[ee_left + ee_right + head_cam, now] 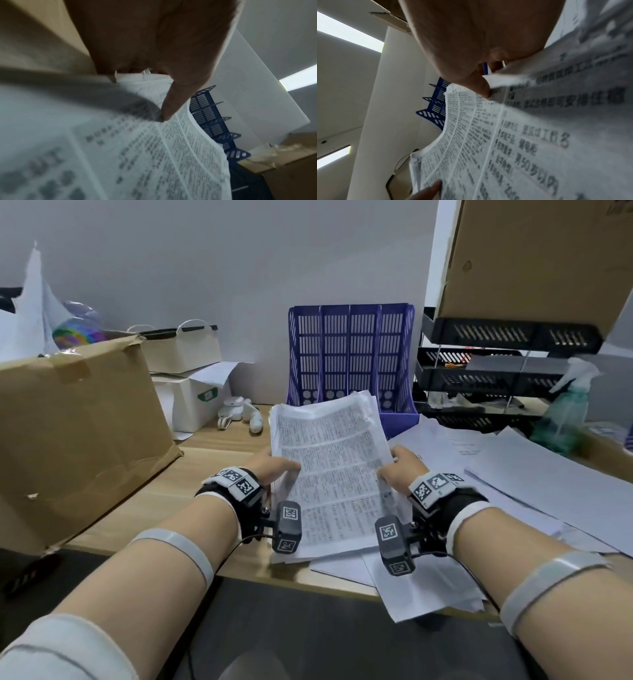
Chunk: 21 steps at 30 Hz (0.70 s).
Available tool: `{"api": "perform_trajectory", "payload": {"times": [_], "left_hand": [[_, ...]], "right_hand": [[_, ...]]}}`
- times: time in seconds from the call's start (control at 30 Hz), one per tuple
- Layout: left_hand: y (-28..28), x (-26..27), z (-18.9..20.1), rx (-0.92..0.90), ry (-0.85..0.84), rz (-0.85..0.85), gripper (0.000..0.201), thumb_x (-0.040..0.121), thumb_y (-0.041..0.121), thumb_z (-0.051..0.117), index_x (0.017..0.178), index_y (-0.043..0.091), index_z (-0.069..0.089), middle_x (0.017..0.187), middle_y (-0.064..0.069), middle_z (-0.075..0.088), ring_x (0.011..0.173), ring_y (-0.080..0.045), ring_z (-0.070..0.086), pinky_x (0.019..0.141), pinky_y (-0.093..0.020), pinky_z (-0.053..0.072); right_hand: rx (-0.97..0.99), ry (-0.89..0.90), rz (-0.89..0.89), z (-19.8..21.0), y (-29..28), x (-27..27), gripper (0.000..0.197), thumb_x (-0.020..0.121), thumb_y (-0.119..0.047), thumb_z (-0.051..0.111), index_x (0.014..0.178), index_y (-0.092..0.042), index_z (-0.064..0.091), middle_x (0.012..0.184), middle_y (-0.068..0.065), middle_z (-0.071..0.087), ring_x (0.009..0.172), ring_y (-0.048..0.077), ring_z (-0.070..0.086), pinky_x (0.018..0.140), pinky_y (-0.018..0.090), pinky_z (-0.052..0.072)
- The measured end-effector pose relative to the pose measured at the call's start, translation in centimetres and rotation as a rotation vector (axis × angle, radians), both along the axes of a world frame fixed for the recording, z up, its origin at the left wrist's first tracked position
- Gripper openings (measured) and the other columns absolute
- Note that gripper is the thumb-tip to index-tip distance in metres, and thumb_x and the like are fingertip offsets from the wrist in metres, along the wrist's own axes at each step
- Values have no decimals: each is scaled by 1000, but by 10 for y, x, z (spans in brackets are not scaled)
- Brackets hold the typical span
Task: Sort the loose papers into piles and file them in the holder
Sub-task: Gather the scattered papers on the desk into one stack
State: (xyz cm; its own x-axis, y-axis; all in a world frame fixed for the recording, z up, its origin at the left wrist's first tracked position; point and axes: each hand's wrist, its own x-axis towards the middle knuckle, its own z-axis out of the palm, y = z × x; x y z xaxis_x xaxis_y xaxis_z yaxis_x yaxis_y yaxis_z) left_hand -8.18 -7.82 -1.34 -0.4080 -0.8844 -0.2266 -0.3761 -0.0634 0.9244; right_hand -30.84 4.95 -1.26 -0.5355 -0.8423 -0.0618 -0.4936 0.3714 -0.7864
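Observation:
A stack of printed sheets (329,467) (154,155) (505,142) covered in dense text is held tilted above the desk, just in front of the blue slotted file holder (352,361). My left hand (274,467) grips the stack's left edge, thumb (169,108) on top of the page. My right hand (399,470) grips its right edge, thumb (481,88) pressed on the top sheet. The fingers under the stack are hidden. The holder's slots look empty from the front. Loose white papers (513,474) lie spread on the desk to the right and under the stack.
A large cardboard box (78,426) fills the left of the wooden desk (219,453). Small white boxes and a white gadget (239,412) sit behind it. Black stacked letter trays (489,378), a spray bottle (565,412) and an overhanging cardboard box (534,258) stand at the right.

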Motion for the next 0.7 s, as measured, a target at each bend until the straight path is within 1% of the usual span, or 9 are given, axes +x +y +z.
{"api": "perform_trajectory", "payload": {"times": [0.1,0.13,0.2,0.27,0.37,0.47,0.53,0.63,0.7], "left_hand": [[-19,0,-8,26,88,66,34,70,4,81,98,21,72,117,-9,75,111,-32,69,106,-55,47],[-19,1,-9,38,113,77,34,69,4,81,98,20,72,115,-10,76,109,-33,70,105,-56,48],[-14,2,-6,39,125,39,29,81,-4,73,102,16,70,119,-14,73,112,-35,68,106,-56,47],[-3,0,-2,7,147,-1,38,88,-14,57,115,13,64,125,-17,69,117,-37,64,106,-57,47],[9,4,1,-68,253,0,51,85,-18,52,124,13,60,126,-20,68,119,-37,64,102,-60,49],[21,14,13,-134,341,32,53,87,-19,54,129,13,54,123,-17,69,114,-33,67,94,-52,55],[27,24,27,-201,383,60,56,89,-18,53,135,12,47,120,-13,68,112,-30,67,90,-47,57],[33,40,47,-335,439,115,51,88,-17,53,128,13,44,115,-10,66,108,-26,68,91,-48,58],[37,50,59,-406,504,137,50,85,-12,59,126,9,40,120,-17,62,111,-33,66,90,-54,58]], "right_hand": [[66,-2,29,-14,-17,-7,42,74,-19,57,116,-13,56,112,11,65,102,31,61,89,38,52],[74,0,39,-18,-21,-8,44,74,-19,57,118,-14,56,114,11,65,102,31,62,92,41,52],[92,9,45,-19,-25,-9,41,82,-14,58,122,-12,50,115,12,63,106,32,60,94,42,50],[114,17,38,-15,-22,-6,41,86,-12,57,125,-10,45,119,14,60,110,33,58,96,43,49],[110,4,40,-9,-21,-1,48,87,-10,61,129,-8,37,121,15,58,112,34,57,96,43,48],[21,-74,73,0,-20,9,64,88,-9,67,138,-6,27,118,11,56,106,28,55,87,34,44],[-82,-110,82,9,-20,17,73,87,-11,70,142,-7,23,120,9,55,103,24,54,86,31,41],[-178,-163,96,21,-28,27,85,84,-21,76,147,-12,19,132,11,53,110,28,58,91,38,47],[-228,-217,110,28,-32,34,94,80,-27,79,150,-16,17,135,8,52,114,27,56,85,35,46]]}}
